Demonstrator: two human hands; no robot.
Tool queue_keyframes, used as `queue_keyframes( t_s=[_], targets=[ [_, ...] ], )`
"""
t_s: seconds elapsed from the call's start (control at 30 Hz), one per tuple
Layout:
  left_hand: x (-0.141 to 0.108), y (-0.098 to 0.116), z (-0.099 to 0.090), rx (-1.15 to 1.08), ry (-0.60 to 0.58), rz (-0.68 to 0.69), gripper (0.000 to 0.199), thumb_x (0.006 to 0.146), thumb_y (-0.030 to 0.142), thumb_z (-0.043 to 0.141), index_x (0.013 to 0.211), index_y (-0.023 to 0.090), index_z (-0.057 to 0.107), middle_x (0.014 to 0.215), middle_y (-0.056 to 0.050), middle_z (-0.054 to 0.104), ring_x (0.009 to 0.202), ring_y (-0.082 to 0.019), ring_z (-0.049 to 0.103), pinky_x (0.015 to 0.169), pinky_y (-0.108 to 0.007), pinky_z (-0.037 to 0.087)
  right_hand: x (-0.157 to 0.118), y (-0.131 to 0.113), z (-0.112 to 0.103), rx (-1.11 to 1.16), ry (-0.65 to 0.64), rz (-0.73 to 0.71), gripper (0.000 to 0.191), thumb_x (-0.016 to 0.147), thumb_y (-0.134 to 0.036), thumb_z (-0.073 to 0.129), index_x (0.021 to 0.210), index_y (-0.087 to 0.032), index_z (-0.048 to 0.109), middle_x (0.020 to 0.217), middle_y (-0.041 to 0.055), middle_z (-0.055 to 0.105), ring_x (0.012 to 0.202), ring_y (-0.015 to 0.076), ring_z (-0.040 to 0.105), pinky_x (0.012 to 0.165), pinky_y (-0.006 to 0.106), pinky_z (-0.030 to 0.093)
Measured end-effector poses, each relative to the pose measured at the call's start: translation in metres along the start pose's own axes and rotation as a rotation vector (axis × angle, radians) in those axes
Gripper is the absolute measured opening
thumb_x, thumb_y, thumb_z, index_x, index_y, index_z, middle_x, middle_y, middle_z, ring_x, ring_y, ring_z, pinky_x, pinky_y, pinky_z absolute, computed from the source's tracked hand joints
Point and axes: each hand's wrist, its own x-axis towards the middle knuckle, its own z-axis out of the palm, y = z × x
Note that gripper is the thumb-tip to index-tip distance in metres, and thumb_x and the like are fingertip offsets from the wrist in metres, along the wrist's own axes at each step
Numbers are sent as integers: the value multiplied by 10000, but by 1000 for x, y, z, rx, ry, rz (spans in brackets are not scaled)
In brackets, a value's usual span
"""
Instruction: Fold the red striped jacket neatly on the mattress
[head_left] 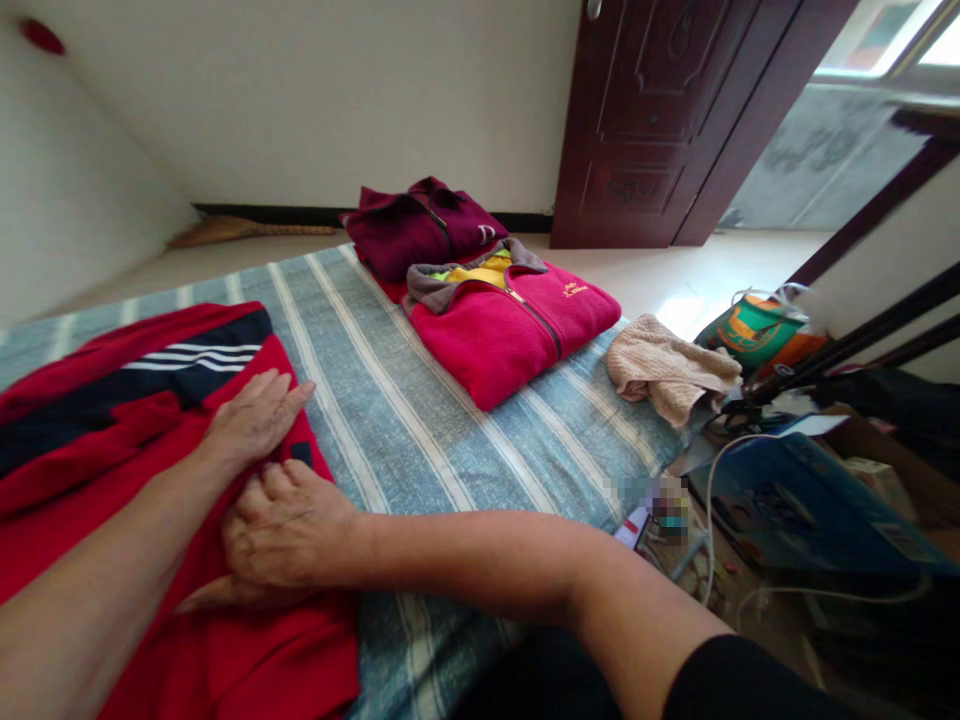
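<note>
A red track jacket with a navy band and white stripes lies spread on the left side of the bed. My left hand rests flat on it near its right edge, fingers stretched out. Just below, my right hand presses on the same jacket with bent fingers curled into the cloth and its thumb reaching left; the fingertips are hidden. Beyond my hands sits a folded crimson fleece jacket with a grey collar. Behind that is a folded maroon zip top, partly covered by the fleece.
Blue-and-white striped cloth covers the bed. A beige towel hangs at its right edge. Right of it are a green-orange bag, a blue box and white cables. A dark red door and broom are behind.
</note>
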Motion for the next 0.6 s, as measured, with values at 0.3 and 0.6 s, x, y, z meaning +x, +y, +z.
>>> queue_keyframes(
  t_s=[0.3,0.6],
  targets=[
    [-28,7,-7,-326,30,-101,576,853,337,221,1266,10,457,1386,-154,472,1315,-192,389,1124,-345,260,-5,-4,6,75,115,30,727,810,-702,459,1089,-55,641,1156,155,620,1148,298,498,1041,385,321],
    [-28,15,-4,-269,73,-149,576,866,358,236,1241,6,496,1374,-164,483,1297,-203,412,1117,-355,260,-2,-5,16,56,159,37,779,812,-729,415,1104,-33,608,1140,167,620,1142,298,500,1065,413,295]
  ],
)
